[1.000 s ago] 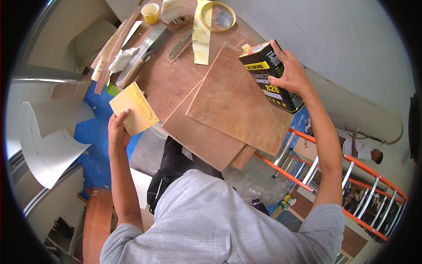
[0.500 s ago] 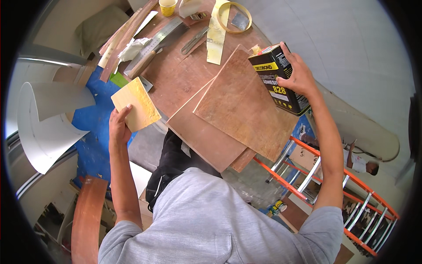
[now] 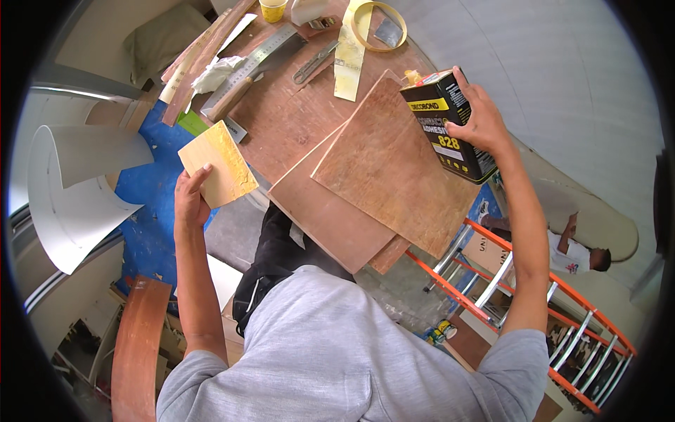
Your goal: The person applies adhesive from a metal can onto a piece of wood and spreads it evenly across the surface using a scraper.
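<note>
My left hand (image 3: 192,198) grips a small square piece of thin wood board (image 3: 212,158), thumb on its upper face. Yellow adhesive coats a strip along that board's right edge. At the right, my right hand (image 3: 481,121) is wrapped around a black rectangular adhesive can (image 3: 444,126), with yellow residue at its top opening. The can is over the right part of the upper plywood sheet (image 3: 401,165); whether it rests there I cannot tell. Beneath lies another plywood sheet (image 3: 330,204), sticking out to the left, on the brown worktable (image 3: 281,116).
Along the table's far side are a handsaw (image 3: 264,60), a utility knife (image 3: 315,62), a masking tape roll (image 3: 403,35), a yellow cup (image 3: 273,8) and wood strips (image 3: 200,67). An orange ladder (image 3: 506,266) leans at right, near another person (image 3: 573,252). Curved white sheets (image 3: 60,211) stand at left.
Both hands keep their hold on the board and the can, almost unmoved. The view has shifted slightly, and the other person at the right has moved a little.
</note>
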The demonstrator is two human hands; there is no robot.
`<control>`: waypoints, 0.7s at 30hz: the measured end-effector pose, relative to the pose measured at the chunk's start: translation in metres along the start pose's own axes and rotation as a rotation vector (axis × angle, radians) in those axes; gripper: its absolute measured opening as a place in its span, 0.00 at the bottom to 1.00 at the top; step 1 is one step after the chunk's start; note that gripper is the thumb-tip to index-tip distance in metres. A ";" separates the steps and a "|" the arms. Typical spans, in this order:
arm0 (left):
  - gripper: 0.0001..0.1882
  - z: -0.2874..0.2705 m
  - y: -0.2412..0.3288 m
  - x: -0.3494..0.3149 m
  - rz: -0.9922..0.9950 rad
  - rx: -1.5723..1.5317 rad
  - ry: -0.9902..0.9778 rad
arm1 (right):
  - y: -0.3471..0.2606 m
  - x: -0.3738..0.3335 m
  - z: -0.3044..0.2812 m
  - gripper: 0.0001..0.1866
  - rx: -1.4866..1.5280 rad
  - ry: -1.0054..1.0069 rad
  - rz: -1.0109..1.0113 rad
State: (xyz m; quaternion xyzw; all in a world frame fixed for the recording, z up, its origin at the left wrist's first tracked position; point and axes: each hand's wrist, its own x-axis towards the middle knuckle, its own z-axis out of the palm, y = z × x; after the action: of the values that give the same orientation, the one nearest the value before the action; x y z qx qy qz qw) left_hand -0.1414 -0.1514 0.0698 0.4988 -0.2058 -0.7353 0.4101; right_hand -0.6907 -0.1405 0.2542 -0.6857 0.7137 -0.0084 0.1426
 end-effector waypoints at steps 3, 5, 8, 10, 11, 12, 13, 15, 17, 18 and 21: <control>0.22 0.003 0.002 -0.002 -0.018 0.006 -0.021 | 0.006 -0.004 0.005 0.60 -0.025 0.028 -0.047; 0.21 0.005 0.003 -0.002 -0.017 0.007 -0.047 | 0.003 -0.008 0.003 0.60 0.007 0.019 -0.005; 0.21 0.010 0.006 -0.005 -0.010 0.011 -0.070 | 0.001 -0.015 0.001 0.60 0.053 0.025 0.035; 0.20 0.014 0.004 -0.006 -0.016 0.021 -0.082 | 0.005 -0.022 0.000 0.60 0.065 0.052 0.044; 0.20 0.015 0.003 -0.006 -0.024 0.031 -0.088 | 0.008 -0.026 0.000 0.60 0.065 0.075 0.041; 0.20 0.016 0.002 -0.007 -0.031 0.042 -0.093 | 0.011 -0.030 0.000 0.60 0.067 0.098 0.039; 0.20 0.017 0.002 -0.007 -0.030 0.041 -0.105 | 0.011 -0.033 -0.001 0.60 0.073 0.105 0.048; 0.20 0.022 0.001 -0.009 -0.031 0.039 -0.128 | 0.013 -0.040 -0.004 0.60 0.086 0.117 0.065; 0.20 0.027 -0.002 -0.010 -0.029 0.036 -0.145 | 0.017 -0.049 -0.005 0.60 0.097 0.135 0.062; 0.20 0.029 -0.003 -0.010 -0.031 0.036 -0.154 | 0.020 -0.054 -0.005 0.60 0.103 0.143 0.064; 0.20 0.038 -0.006 -0.015 -0.020 0.041 -0.143 | 0.029 -0.068 -0.007 0.60 0.106 0.160 0.084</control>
State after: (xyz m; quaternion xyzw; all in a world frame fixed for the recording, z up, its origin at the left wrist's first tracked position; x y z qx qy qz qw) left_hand -0.1756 -0.1400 0.0898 0.4554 -0.2443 -0.7688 0.3767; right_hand -0.7187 -0.0730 0.2678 -0.6439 0.7494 -0.0948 0.1213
